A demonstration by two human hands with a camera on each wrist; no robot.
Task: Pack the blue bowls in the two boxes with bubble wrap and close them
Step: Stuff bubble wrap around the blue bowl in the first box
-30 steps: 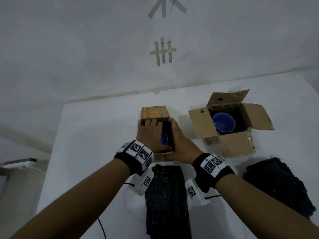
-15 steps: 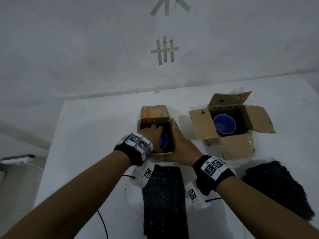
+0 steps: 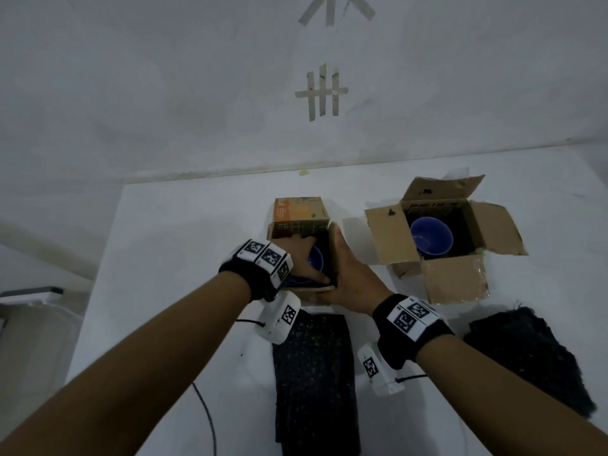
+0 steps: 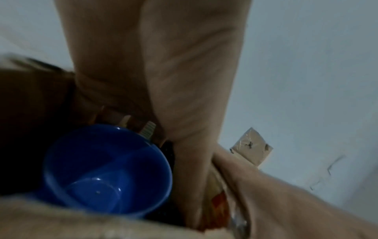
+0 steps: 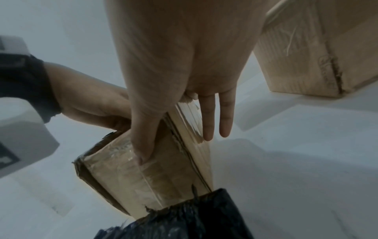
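A small cardboard box (image 3: pixel 301 222) with an orange flap stands mid-table, a blue bowl (image 3: pixel 316 262) inside on dark lining. My left hand (image 3: pixel 297 255) reaches down into this box, above the bowl (image 4: pixel 106 171). Its fingers go to the far inner wall and its thumb lies along the right wall. My right hand (image 3: pixel 348 274) lies flat against the box's outer right side, with straight fingers (image 5: pixel 225 119) on that side and the thumb on the near face of the box (image 5: pixel 131 171). To the right, a larger open box (image 3: pixel 391 238) holds a second blue bowl (image 3: pixel 431 236).
Two black bubble wrap sheets lie near me: one (image 3: pixel 316 373) just in front of the small box, one (image 3: pixel 526 353) in front of the larger box. A cable (image 3: pixel 207 419) trails at the lower left. The white wall (image 3: pixel 197 93) rises behind the white table (image 3: pixel 184 245).
My left hand has sunk from the top of the small box down into it, uncovering more of the bowl. My right hand has stayed at the box's right side.
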